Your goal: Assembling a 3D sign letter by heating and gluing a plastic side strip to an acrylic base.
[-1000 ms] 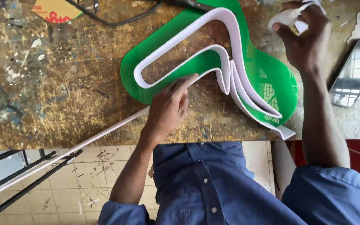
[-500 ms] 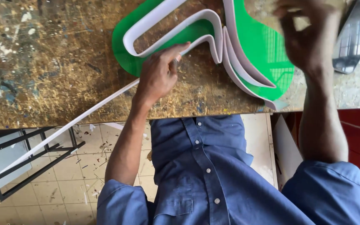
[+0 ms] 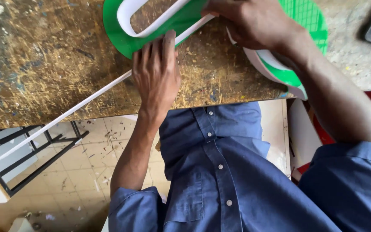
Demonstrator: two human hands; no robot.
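Under left hand (image 3: 156, 73): diagonal white strip (image 3: 65, 114)

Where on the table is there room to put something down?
The widest bare patch of the wooden table is left of the green shape, above the long white strip. A smaller one lies between the left hand and right hand, near the table's edge. Around the green shape itself, under both hands, it is crowded.
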